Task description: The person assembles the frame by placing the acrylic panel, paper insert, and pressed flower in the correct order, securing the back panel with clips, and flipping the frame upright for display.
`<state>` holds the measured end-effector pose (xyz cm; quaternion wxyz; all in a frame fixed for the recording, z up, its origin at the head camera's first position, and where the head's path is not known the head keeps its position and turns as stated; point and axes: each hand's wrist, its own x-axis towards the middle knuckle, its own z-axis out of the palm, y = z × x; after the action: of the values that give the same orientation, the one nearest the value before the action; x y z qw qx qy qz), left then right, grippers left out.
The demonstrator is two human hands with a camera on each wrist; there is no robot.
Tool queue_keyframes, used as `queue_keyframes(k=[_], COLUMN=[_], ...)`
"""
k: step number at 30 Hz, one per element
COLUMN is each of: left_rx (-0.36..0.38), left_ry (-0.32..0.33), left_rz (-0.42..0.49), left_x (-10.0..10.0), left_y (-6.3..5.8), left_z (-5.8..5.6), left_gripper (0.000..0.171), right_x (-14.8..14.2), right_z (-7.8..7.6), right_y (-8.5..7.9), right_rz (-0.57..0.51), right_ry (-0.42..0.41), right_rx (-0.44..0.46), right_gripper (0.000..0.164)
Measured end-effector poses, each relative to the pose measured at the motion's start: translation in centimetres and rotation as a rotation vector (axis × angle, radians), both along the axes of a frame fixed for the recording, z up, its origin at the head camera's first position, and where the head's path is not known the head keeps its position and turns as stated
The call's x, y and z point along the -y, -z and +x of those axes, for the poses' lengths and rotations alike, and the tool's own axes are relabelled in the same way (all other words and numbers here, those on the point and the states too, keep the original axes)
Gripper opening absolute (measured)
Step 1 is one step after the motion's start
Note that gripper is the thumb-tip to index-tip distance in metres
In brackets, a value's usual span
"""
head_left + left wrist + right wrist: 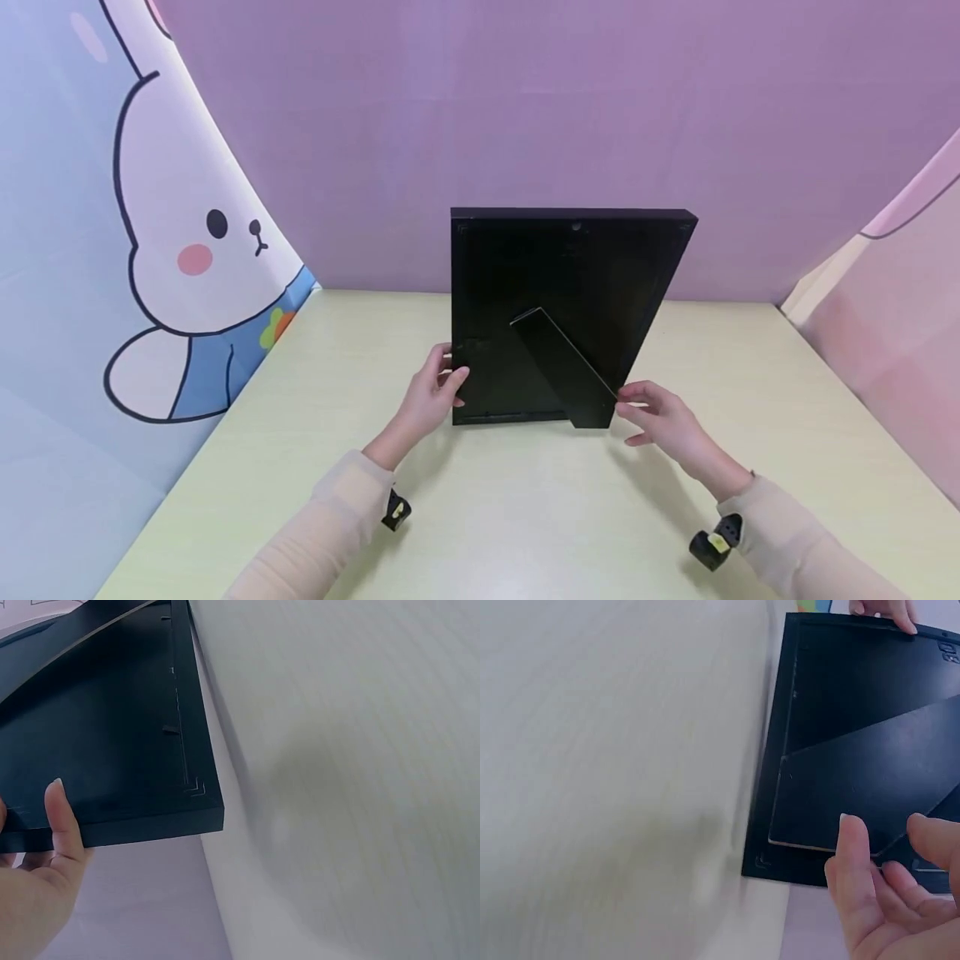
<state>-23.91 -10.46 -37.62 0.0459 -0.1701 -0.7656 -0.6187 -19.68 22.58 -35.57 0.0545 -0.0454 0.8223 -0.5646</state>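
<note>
A black picture frame (487, 275) is held upright with its back towards me, its lower edge close over the table. Its support leg (577, 375) slants down to the right corner and stands off the backing in the left wrist view. My left hand (433, 383) grips the left side, the thumb (66, 817) on the back and the other fingers round the outer edge. At the lower right my right hand (663, 421) pinches the leg's lower edge with its fingertips. Some of its fingers are partly hidden under the frame in the right wrist view.
The pale table (502, 517) runs under both forearms. Behind it hangs a purple cloth (570, 108), and a cloth with a cartoon rabbit (202, 183) hangs on the left. A pink panel (892, 333) borders the right side. Each wrist wears a small black camera (716, 542).
</note>
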Motion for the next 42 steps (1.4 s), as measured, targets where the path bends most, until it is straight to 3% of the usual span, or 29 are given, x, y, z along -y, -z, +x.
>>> queue_keyframes(k=[9,17,27,42], left_rx=[-0.013,-0.011,-0.042,-0.066], left_ry=[0.034,0.044,0.070,0.033], left_rz=[0.016,0.013,0.082,0.038], left_x=[0.3,0.3,0.6,0.9], left_y=[0.0,-2.5,-1.9,-1.4], left_z=[-0.2,1.6,1.5,1.6], left_gripper=[0.034,0.032,0.033,0.033], right_x=[0.0,0.2,0.2,0.0], right_z=[0.5,1.7,2.7,3.7], right_y=[0.1,0.2,0.6,1.1], right_rz=[0.020,0.014,0.015,0.029], right_ry=[-0.036,-0.065,-0.129,-0.200], right_rx=[0.061,0.093,0.107,0.120], right_gripper=[0.037,0.031,0.034,0.032])
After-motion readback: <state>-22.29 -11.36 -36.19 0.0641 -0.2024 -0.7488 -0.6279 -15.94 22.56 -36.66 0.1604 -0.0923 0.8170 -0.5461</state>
